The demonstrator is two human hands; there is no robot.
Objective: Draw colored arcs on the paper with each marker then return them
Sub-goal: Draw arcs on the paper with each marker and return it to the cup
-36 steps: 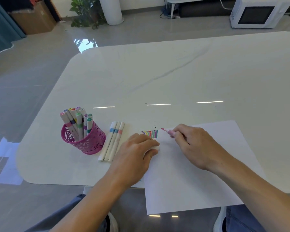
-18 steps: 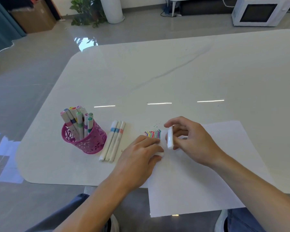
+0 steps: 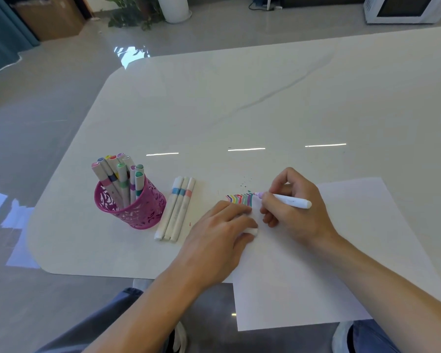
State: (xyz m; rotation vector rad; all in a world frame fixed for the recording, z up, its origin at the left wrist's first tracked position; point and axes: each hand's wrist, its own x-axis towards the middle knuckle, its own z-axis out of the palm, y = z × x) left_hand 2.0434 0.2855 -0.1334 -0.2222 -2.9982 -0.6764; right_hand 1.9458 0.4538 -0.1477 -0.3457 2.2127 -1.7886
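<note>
Where the marker [image 3: 290,200] was held nearly upright half a second ago, it is now laid low and gripped by the curled fingers of the right hand [image 3: 295,215], with its lilac tip set on the paper [image 3: 341,263] just right of the row of coloured arcs [image 3: 239,200]. The left hand [image 3: 219,240] is kept palm-down at the paper's left edge, its fingers curled over a white cap [image 3: 253,231]. Further left on the table [image 3: 239,98], a pink lattice cup [image 3: 138,212] is filled with capped markers [image 3: 120,174] stood on end, and three more markers [image 3: 176,210] are laid side by side just right of it.
</note>
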